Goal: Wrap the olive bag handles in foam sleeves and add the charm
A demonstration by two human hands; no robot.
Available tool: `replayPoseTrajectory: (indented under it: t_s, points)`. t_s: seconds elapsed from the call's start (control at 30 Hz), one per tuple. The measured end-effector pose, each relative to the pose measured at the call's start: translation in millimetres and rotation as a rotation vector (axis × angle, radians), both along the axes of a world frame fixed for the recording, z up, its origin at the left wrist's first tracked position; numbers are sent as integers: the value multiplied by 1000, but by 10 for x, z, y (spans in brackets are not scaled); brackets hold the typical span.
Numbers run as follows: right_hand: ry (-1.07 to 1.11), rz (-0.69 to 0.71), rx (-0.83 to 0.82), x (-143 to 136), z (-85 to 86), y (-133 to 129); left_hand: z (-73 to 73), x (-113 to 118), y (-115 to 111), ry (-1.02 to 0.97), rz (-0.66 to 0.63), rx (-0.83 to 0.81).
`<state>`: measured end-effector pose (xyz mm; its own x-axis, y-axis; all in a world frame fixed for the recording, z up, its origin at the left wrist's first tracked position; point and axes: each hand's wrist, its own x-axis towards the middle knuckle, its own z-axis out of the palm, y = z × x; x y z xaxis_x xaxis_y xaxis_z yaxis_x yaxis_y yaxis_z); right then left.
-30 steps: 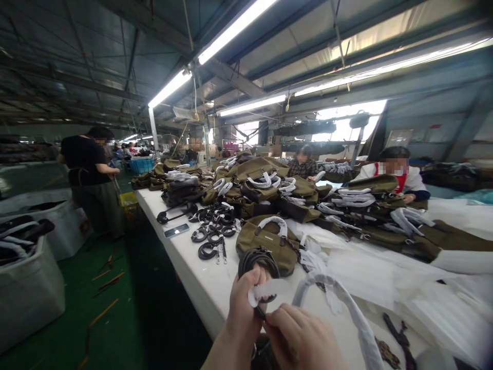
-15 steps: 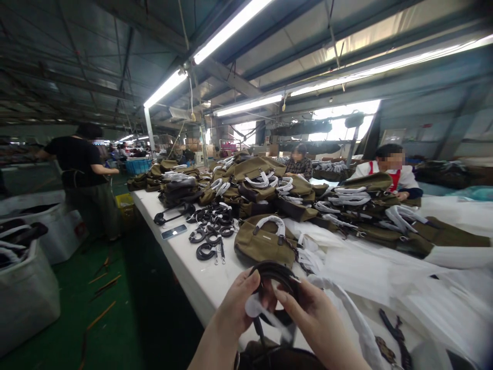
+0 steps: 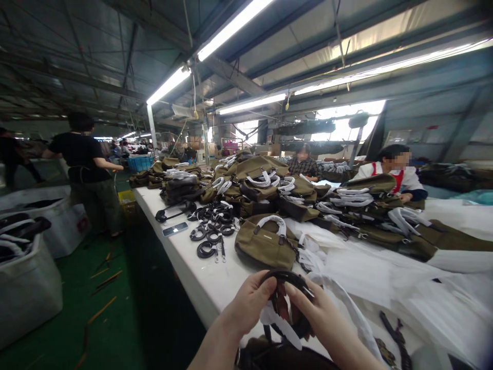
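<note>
I had a coiled black strap [image 3: 287,276] held up above the white table [image 3: 206,289].
From afar I saw the left hand [image 3: 248,303] gripping the coil's left side and the right hand [image 3: 327,313] gripping its right; a white strip [image 3: 288,330] hung across the ring, a dark zippered bag [image 3: 285,357] showed beneath, and an olive bag [image 3: 264,245] sat just beyond.

Left hand [image 3: 248,303], right hand [image 3: 319,308], both forearms [image 3: 216,336] bare.

- Left hand [image 3: 246,303]: gripping, fingers curled.
- Right hand [image 3: 321,308]: gripping opposite.
- Thumbs [image 3: 268,288] angled inward, nearly meeting.
- Bare forearms [image 3: 215,336] converge; left overlaps worktop [image 3: 215,288] edge.
</note>
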<state>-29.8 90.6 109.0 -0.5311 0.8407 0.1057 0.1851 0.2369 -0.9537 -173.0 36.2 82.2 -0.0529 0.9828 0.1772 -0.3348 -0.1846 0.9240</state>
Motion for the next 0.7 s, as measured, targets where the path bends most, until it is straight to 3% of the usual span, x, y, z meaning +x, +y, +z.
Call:
replayPoseTrajectory:
  t_s: [0.17, 0.27, 0.37, 0.47, 0.6, 0.7]
  points:
    - [-49, 92, 133, 30, -47, 122, -15, 1, 24, 76, 58, -4]
    - [-39, 12, 145, 23, -83, 177, -44, -20, 70, 26, 74, 14]
    - [20, -159, 58, 34, -100, 224, -89, -49, 88, -16, 212, 5]
    - [100, -255, 18, 52, -102, 272, -124, -26, 52, 191, 334, -60]
    - [146, -269, -18, 35, -113, 310, -137, 104, -34, 456, 318, -117]
    - [172, -283, -99, 14, -127, 334, -114, 183, -83, 647, 396, -119]
